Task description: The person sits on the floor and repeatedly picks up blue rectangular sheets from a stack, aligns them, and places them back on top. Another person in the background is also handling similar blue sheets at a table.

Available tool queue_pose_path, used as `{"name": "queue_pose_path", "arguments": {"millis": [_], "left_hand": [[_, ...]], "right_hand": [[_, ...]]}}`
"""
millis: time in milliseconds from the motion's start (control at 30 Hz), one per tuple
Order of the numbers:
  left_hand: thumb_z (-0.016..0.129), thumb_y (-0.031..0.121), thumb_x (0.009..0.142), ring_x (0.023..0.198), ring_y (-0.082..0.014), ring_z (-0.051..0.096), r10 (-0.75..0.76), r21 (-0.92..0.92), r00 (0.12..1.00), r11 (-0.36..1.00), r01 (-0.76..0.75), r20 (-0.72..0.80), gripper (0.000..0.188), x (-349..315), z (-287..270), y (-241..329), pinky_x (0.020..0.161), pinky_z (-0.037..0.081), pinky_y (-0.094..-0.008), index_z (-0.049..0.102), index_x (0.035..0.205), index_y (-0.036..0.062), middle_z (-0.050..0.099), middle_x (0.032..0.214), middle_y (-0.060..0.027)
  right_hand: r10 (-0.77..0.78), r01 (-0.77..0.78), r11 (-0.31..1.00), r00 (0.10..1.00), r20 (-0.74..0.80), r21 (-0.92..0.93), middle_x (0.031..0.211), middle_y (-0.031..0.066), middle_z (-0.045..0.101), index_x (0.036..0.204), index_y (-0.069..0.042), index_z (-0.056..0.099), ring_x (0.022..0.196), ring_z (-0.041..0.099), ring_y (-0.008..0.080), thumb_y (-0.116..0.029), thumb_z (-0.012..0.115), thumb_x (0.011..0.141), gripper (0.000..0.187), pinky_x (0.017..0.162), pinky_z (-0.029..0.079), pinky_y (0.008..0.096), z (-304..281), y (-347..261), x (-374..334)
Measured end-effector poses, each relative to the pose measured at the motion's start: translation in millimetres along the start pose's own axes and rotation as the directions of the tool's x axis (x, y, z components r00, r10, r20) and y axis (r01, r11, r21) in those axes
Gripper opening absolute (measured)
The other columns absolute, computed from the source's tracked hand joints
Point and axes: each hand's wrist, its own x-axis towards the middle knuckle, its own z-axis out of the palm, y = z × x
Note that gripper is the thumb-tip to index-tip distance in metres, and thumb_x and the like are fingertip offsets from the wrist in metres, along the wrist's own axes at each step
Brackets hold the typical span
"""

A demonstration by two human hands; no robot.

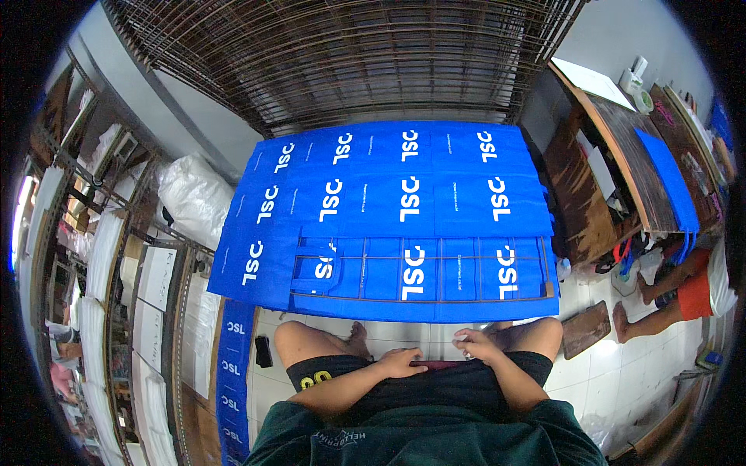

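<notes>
My left hand lies on my lap over the black shorts, its fingers loosely stretched out. My right hand is raised a little above the lap, its fingers curled in; what they hold, if anything, is too small to make out. In front of my knees, a broad spread of blue fabric sheets with white print covers the work surface. A thin brown metal frame with crossbars rests on the near right part of the fabric. Neither hand touches the fabric or the frame.
Stacked wire racks rise at the far side. Shelves with white sheets and a plastic-wrapped bundle stand left. A dark phone-like object and a wooden board lie on the floor. Another person sits at right, near a wooden table.
</notes>
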Motion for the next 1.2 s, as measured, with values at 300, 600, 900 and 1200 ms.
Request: {"name": "queue_pose_path", "arguments": {"millis": [300,600,900,1200], "left_hand": [[0.057,0.061,0.075,0.104,-0.0327,0.056,-0.094,-0.180,0.995,0.980,0.085,-0.040,0.064,12,4,-6,0.087,0.044,-0.0405,0.052,0.114,0.0102,0.060,0.107,-0.0164],[0.058,0.061,0.075,0.107,-0.0320,0.054,-0.120,-0.135,0.993,0.984,0.117,-0.017,0.065,18,7,-14,0.091,0.042,-0.0398,0.052,0.117,0.0108,0.058,0.113,-0.0172],[0.059,0.060,0.075,0.108,-0.0323,0.054,-0.074,-0.144,0.990,0.988,0.056,-0.123,0.066,33,25,-40,0.091,0.042,-0.0385,0.053,0.115,0.0075,0.057,0.113,-0.0201],[0.062,0.053,0.077,0.086,-0.0282,0.061,-0.088,-0.207,0.978,0.977,0.049,-0.187,0.059,18,7,-31,0.077,0.046,-0.0374,0.056,0.111,0.0048,0.064,0.088,-0.0163]], "right_hand": [[-0.026,0.026,1.000,1.000,-0.008,0.011,0.082,0.0055,0.057,0.113,-0.011,0.056,0.068,0.056,0.0129,-0.033,0.066,0.081,0.041,0.053,0.043,0.0262,1,16,11],[-0.035,0.036,0.998,0.999,0.009,-0.059,0.082,0.0064,0.058,0.116,-0.010,0.053,0.069,0.056,0.0137,-0.034,0.064,0.082,0.044,0.054,0.043,0.0271,1,1,0],[-0.387,0.393,0.896,0.919,0.067,-0.206,0.084,0.0038,0.061,0.115,-0.008,0.055,0.071,0.057,0.0125,-0.024,0.068,0.080,0.041,0.063,0.046,0.0280,12,-9,-35],[-0.643,0.607,0.761,0.753,-0.142,-0.228,0.092,0.0020,0.061,0.119,-0.013,0.053,0.081,0.056,0.0120,-0.025,0.068,0.079,0.045,0.067,0.045,0.0276,-94,-94,-140]]}}
